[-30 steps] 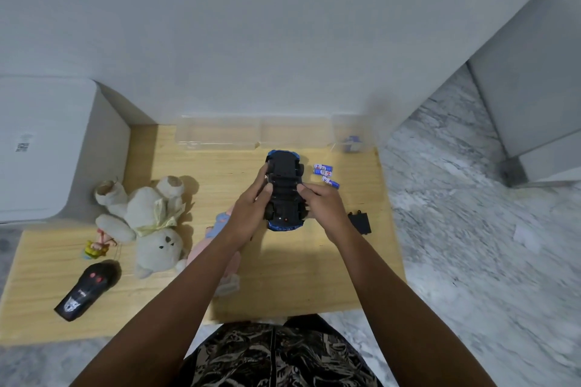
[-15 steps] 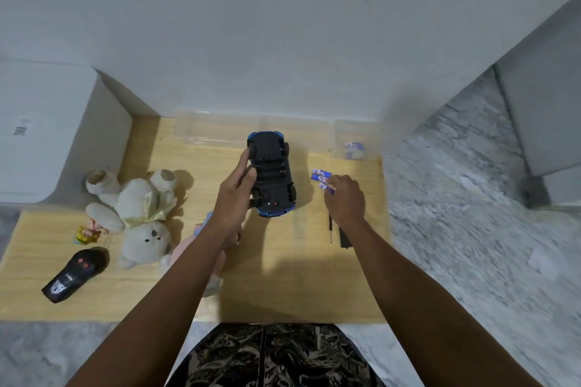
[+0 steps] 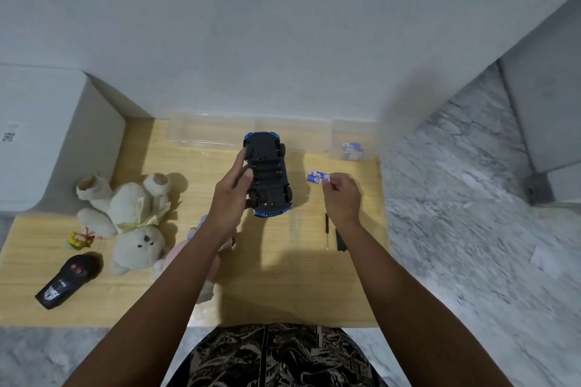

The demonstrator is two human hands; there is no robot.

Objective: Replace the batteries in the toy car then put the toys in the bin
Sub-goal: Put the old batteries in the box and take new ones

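A pale wooden table (image 3: 283,286) with a fine grain sits against a plain grey wall, with marbled grey stone floor to your right. Your left hand (image 3: 231,198) grips the toy car (image 3: 267,174) by its side, thumb curled over the underside, holding it belly-up above the table's middle. The car's chassis is matt black plastic, ribbed and slotted, with black wheels at the corners and a glossy blue body showing at both ends; two small reddish dots sit near the end closest to you. Your right hand (image 3: 342,198) is curled, fingertips pinching at the batteries (image 3: 317,177), small blue-and-white cylinders lying on the wood just right of the car.

Near your right wrist lie a slim screwdriver (image 3: 327,231) and a flat black battery cover (image 3: 341,240), partly hidden by your forearm. Along the back edge stands a long clear plastic bin (image 3: 204,135), and beside it a smaller clear box (image 3: 352,141) with something blue and white inside. On the left lie a cream plush teddy bear (image 3: 132,220) with a pale ribbon, a tiny colourful figure (image 3: 80,239), a black remote control (image 3: 67,281) with red buttons, and a pink soft toy (image 3: 188,248) under your left forearm.
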